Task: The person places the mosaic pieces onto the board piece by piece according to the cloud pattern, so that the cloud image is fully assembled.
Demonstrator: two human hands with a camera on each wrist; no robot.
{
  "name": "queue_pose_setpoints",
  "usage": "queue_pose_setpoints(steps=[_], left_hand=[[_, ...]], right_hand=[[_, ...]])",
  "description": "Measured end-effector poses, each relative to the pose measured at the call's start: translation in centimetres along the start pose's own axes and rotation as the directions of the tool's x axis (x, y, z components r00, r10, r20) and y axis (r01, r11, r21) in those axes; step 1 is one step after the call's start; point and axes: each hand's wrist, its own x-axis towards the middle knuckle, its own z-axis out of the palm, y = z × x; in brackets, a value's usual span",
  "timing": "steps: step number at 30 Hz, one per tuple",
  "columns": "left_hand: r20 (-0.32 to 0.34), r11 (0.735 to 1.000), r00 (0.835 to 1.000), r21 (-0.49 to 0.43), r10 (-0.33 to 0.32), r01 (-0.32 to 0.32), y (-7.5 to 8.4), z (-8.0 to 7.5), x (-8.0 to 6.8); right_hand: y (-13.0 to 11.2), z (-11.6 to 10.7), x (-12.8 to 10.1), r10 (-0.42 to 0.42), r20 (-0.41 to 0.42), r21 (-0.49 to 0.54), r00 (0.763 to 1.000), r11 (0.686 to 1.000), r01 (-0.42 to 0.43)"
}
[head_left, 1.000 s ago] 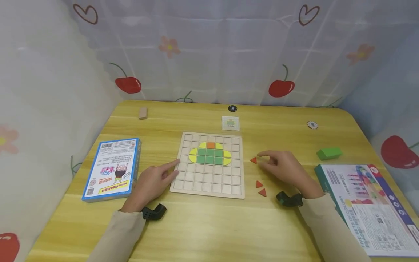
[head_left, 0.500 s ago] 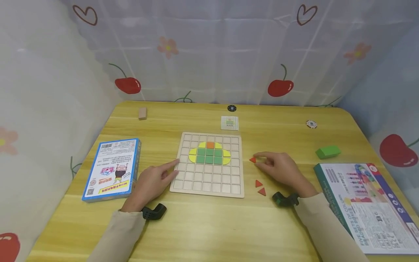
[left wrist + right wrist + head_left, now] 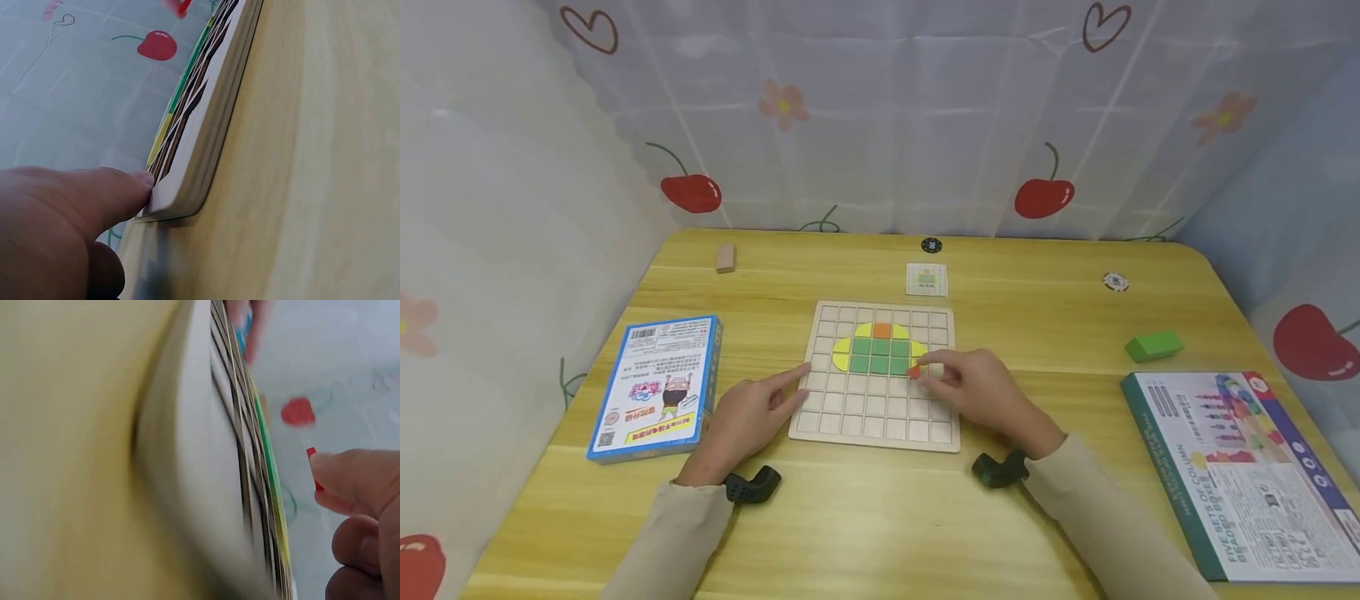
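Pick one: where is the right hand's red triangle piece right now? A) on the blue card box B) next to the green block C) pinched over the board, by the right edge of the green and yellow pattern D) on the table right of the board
C: the right hand pinches the red triangle piece over the wooden grid board, just at the right edge of the green and yellow pattern.
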Motion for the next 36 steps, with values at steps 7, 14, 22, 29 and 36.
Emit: queue_pose_setpoints(steps=[7,14,22,29,36], left_hand=[[0.001,1.0,1.0,0.005,-0.001,0.001,0.0,0.0,0.0],[0.002,1.0,1.0,0.01,0.008,-0.008,0.1,0.0,0.1],[-0.001,1.0,1.0,0.01,0.0,0.0,-0.1,0.0,0.0],[-0.007,1.0,1.0,-0.006,0.015,-0.015,-0.1,0.3,-0.2],[-0.01,1.0,1.0,0.004,0.025,-0.025,-0.1,0.2,0.0]], right_hand=[[-3.9,4.0,2.5,-0.076,0.026,-0.031,0.997,0.997,0.077],[-4.3,6.0,2.8,-0.099,-0.002,-0.078,0.995,0.992,0.098],[-3.9,7.1,2.4,-0.158,-0.08,-0.088,0.984,0.985,0.151],[-3.6,6.3,0.0,-0.227,-0.304,-0.054,0.925,0.974,0.221],[-0.7,2.7,-5.2,-0.21,-0.419,-0.08,0.883,0.978,0.194]])
